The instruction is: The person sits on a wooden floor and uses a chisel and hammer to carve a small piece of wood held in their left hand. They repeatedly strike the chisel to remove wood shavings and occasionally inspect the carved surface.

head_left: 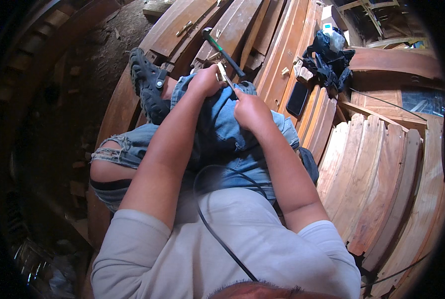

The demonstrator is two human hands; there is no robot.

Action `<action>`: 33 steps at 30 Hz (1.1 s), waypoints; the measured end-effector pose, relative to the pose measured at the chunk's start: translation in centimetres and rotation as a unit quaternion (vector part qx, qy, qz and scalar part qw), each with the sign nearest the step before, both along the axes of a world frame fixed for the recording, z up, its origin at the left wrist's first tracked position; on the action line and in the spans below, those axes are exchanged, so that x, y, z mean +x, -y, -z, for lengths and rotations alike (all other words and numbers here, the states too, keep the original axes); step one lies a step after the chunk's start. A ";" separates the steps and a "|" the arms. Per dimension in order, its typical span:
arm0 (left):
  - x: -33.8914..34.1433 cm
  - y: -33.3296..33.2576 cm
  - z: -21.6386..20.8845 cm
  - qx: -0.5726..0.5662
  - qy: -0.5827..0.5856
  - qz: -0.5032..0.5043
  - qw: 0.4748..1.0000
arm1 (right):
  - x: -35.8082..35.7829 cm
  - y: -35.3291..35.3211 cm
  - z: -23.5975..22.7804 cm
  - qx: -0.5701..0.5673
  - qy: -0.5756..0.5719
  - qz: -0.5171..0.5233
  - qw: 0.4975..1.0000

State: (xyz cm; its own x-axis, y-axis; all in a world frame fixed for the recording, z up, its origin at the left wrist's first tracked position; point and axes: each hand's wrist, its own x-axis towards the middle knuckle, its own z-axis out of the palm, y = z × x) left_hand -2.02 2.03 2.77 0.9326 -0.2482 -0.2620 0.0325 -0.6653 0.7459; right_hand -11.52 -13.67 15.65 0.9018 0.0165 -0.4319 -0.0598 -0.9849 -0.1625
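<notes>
Hands first: your left hand (206,81) is curled into a loose fist over your knee, and a small pale metal piece (226,77) sticks out from its right side, pinched at the fingers. Your right hand (251,110) sits just near of it with the fingers bunched together and the tips touching the near end of that same piece, so it sits between both sets of fingertips. I can't tell exactly what the piece is, it's too small. Just beyond it, a hammer (223,51) with a dark handle lies on the curved wooden planks (282,40). Further right there's a black phone (297,98) and a dark bag (328,60) on the wood. Your black sandal (148,84) is off to the left.
</notes>
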 end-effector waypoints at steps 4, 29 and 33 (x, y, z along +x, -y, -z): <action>-0.3 -0.2 -0.5 -0.009 0.001 0.002 1.000 | -0.8 -0.5 -1.1 -0.012 -0.011 0.008 1.000; -0.7 0.2 -0.7 0.055 -0.014 -0.021 0.998 | 0.4 -1.5 0.9 -0.009 0.003 -0.006 1.000; -1.1 0.4 -1.4 0.073 0.005 -0.023 0.997 | 1.3 -1.5 2.1 -0.010 0.030 0.001 1.000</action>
